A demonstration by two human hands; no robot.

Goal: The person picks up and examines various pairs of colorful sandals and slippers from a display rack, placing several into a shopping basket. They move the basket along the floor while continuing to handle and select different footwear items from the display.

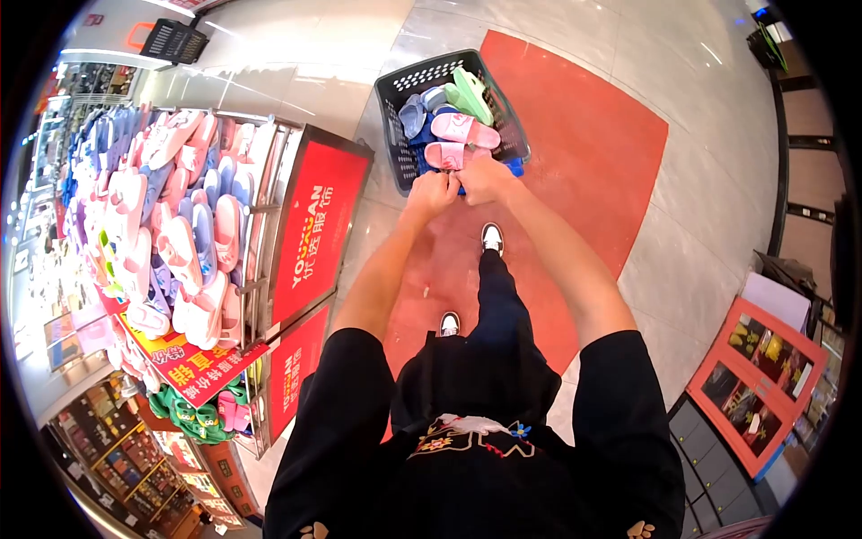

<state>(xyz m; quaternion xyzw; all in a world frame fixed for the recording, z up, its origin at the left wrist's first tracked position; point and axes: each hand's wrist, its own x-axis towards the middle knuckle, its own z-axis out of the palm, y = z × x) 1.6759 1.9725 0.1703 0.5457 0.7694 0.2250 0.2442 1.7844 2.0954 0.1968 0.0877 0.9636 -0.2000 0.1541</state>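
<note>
Both hands are close together at the near edge of a dark plastic basket (388, 135). My left hand (433, 192) has its fingers curled, and my right hand (486, 178) is closed beside it, near pink slippers (464, 130). What the fingers grip is too small to make out; a blue part shows beside the right hand. Inside the basket lie the pink pair, a green slipper (470, 95) and blue-grey slippers (413, 117).
A rack of pink and blue slippers (180, 225) with red sign panels (310, 225) stands at the left. A red mat (584, 135) lies on the tiled floor. Another black basket (172, 41) is at the upper left, a red-framed display case (759, 382) at the right.
</note>
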